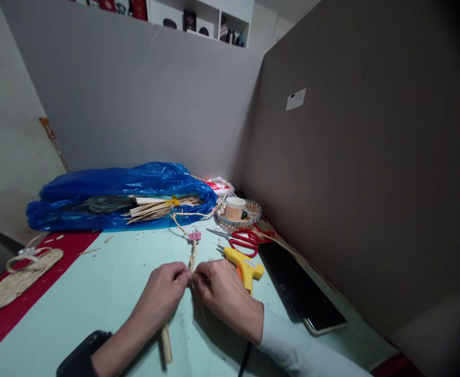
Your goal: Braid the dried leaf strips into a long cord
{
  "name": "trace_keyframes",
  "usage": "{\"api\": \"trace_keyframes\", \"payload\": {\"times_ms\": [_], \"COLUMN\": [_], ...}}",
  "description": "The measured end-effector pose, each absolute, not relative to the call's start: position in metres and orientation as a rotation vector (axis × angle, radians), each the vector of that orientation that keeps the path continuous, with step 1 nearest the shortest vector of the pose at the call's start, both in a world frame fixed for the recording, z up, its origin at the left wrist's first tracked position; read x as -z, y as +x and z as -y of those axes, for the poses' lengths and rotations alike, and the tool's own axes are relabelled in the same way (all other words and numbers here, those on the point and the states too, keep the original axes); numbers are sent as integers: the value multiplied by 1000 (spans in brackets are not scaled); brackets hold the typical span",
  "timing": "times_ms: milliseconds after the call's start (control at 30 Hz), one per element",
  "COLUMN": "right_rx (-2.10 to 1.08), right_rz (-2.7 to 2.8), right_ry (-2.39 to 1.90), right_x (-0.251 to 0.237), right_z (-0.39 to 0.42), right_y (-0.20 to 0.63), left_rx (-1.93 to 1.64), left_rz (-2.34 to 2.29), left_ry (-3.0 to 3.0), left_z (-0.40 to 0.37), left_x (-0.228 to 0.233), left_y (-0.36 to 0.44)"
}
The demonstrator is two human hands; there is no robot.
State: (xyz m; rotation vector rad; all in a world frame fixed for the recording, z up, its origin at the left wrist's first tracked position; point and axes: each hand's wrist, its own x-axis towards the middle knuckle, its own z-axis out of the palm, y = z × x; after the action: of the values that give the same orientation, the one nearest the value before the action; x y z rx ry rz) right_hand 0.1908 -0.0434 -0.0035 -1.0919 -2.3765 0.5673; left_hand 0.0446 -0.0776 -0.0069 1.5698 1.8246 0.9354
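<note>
Straw braid (192, 255) runs straight away from hands toward pink binder clip (194, 236) on pale green tabletop (108, 283); long axis near-far. Left hand (163, 293) and right hand (220, 290) close together, both pinching braid's near end, equally near. Yellow glue gun (246, 266) just beside right hand.

just one view here — head-mounted cam, looking forward and down at the surface (96, 283) from close up; both hands sit low in the centre; it faces into a corner of grey partition walls (143, 104) — no second view to overlap
</note>
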Motion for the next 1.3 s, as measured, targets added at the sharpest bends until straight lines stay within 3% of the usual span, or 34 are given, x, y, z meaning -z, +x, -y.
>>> {"api": "trace_keyframes", "payload": {"times_ms": [400, 800, 933, 1133, 1300], "right_rx": [-195, 332, 368, 239, -760], "right_rz": [2489, 2637, 2632, 2668, 2172], "right_ry": [-1078, -657, -573, -474, -843], "right_x": [5, 18, 17, 6, -16], "right_z": [50, 65, 62, 65, 49], "right_y": [188, 184, 184, 186, 191], "left_rx": [-936, -991, -1009, -1028, -1021], "left_rz": [-1841, -1465, -1403, -1364, -1304], "left_ry": [1572, 1185, 1109, 1057, 1027], "left_z": [78, 78, 79, 78, 79], "left_x": [10, 17, 19, 18, 14], "left_y": [44, 40, 37, 32, 30]}}
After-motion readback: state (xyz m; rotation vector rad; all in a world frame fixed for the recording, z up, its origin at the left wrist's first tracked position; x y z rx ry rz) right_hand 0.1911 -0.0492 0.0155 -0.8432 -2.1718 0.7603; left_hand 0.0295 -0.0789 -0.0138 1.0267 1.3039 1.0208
